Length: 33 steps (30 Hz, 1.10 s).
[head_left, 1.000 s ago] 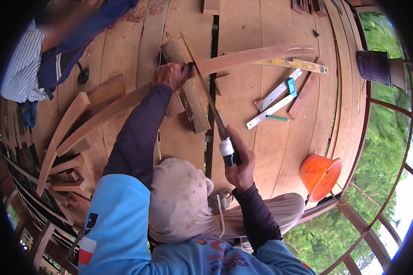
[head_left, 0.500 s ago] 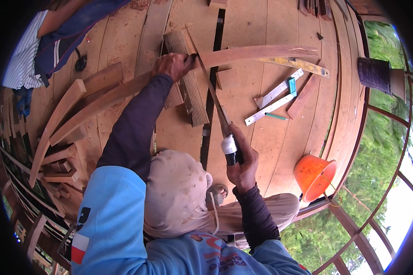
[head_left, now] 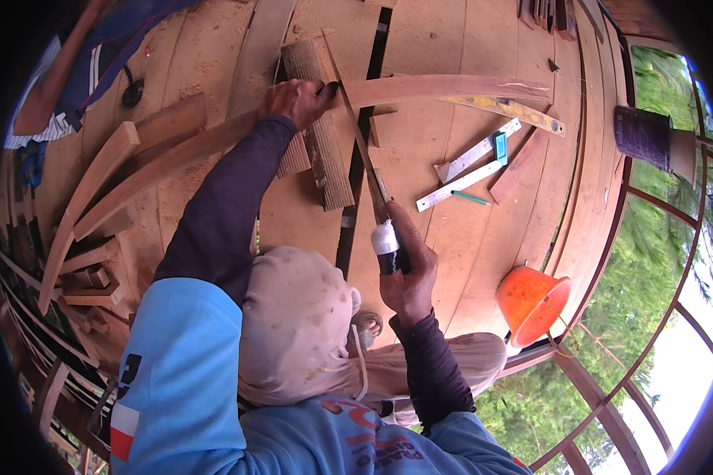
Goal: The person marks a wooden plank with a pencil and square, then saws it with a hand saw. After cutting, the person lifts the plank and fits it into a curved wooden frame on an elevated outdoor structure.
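Observation:
A long curved wooden plank [head_left: 444,89] lies across a ridged wood block [head_left: 322,146] on the board floor. My left hand [head_left: 297,104] is closed over the plank, pressing it above the block, with the thumb beside the saw blade. In my right hand [head_left: 410,269] is the handle of a handsaw [head_left: 362,150], wrapped in white and black. Its blade runs up and away from me, crossing the plank just right of my left thumb. How deep any cut is, I cannot tell.
To the right lie a yellow spirit level [head_left: 523,113], a folding metal square [head_left: 471,165], a green pencil [head_left: 470,198] and a wood strip [head_left: 519,166]. An orange bucket [head_left: 531,305] sits near the platform edge. Wood pieces [head_left: 95,269] pile up left; another person's arm [head_left: 51,91] shows far left.
The whole view has shifted slightly. My hands keep their hold on plank and saw, with little visible blade movement. The other person's arm has swung lower at far left.

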Each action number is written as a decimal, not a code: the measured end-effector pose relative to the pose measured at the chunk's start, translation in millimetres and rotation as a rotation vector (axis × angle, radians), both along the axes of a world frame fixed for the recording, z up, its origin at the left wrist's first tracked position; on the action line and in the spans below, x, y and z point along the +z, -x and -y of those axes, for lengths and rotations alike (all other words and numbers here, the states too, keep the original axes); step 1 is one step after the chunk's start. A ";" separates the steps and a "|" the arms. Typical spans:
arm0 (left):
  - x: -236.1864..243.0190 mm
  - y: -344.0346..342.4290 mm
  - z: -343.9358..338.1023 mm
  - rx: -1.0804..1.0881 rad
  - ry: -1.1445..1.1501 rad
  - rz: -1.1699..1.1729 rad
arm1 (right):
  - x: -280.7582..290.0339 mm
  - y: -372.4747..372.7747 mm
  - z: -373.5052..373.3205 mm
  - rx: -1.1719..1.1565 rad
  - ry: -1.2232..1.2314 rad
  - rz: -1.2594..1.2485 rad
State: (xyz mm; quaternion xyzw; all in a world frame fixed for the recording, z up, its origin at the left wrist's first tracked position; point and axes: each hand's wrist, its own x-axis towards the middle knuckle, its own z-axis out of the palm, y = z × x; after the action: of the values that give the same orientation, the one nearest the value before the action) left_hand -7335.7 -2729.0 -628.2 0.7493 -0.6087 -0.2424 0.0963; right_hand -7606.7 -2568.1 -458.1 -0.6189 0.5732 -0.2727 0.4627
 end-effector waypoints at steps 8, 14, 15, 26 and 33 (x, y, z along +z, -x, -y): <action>2.5 -2.8 2.4 -0.029 -0.028 -0.007 | 10.6 20.0 -21.1 0.030 0.000 -0.045; -1.1 -1.4 1.3 -0.012 0.045 -0.022 | -3.5 -8.2 18.7 0.064 0.014 0.018; 0.2 0.3 2.2 -0.012 0.030 -0.017 | -12.0 -7.8 23.0 0.074 0.064 0.019; 0.5 -1.4 1.3 -0.010 0.047 -0.020 | -3.4 -16.7 20.4 0.017 -0.075 -0.023; -4.5 -6.0 -0.4 0.004 0.058 -0.021 | -4.2 -19.0 14.9 0.045 0.050 -0.054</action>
State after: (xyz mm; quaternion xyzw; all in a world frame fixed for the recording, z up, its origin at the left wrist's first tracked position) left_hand -7329.7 -2728.6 -632.7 0.7449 -0.6128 -0.2324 0.1248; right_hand -7587.7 -2583.0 -462.3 -0.6501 0.5644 -0.2598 0.4374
